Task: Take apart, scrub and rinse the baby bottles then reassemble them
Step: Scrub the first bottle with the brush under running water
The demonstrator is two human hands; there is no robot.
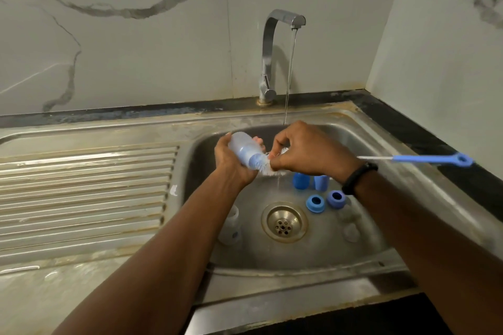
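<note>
My left hand [231, 163] grips a clear baby bottle [243, 149] tilted over the sink basin [340, 253], its mouth pointing right. White bristles of a bottle brush [268, 164] stick out at the bottle's mouth. My right hand [307, 152] pinches the brush near the bristles; its blue handle [432, 158] reaches out to the right past my wrist. On the basin floor lie two blue caps [300, 180], two blue collar rings [315, 203], two clear teats [351, 231] and a second clear bottle [230, 228].
The tap [268, 62] behind the basin runs a thin stream of water down behind my right hand. The drain [284, 223] sits mid-basin. A ribbed steel drainboard [87, 190] lies left. Marble walls close the back and right.
</note>
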